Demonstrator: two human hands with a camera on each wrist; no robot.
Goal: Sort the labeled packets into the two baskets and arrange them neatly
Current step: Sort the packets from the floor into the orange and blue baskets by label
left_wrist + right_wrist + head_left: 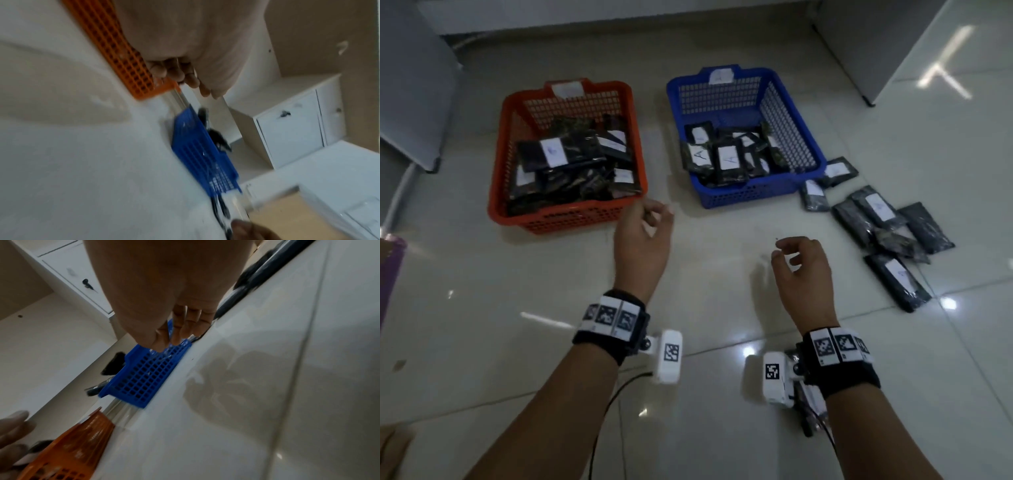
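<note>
An orange basket [500,192] at the left holds several black packets with white labels. To its right a blue basket [796,113] holds several more, some marked A. Loose black packets [876,219] lie on the floor right of the blue basket. My left hand [645,226] hovers just off the orange basket's near right corner, fingers loosely curled and holding nothing. My right hand [799,260] hangs over the bare floor in front of the blue basket, also loosely curled and holding nothing. The wrist views show the orange basket [123,53], the blue basket [148,378] and curled fingers [185,324].
The floor is glossy pale tile [722,428]. White cabinets [911,44] stand at the back right and a grey panel [410,85] at the left. A purple object [390,270] sits at the left edge. Cables [606,411] trail from the wrist cameras.
</note>
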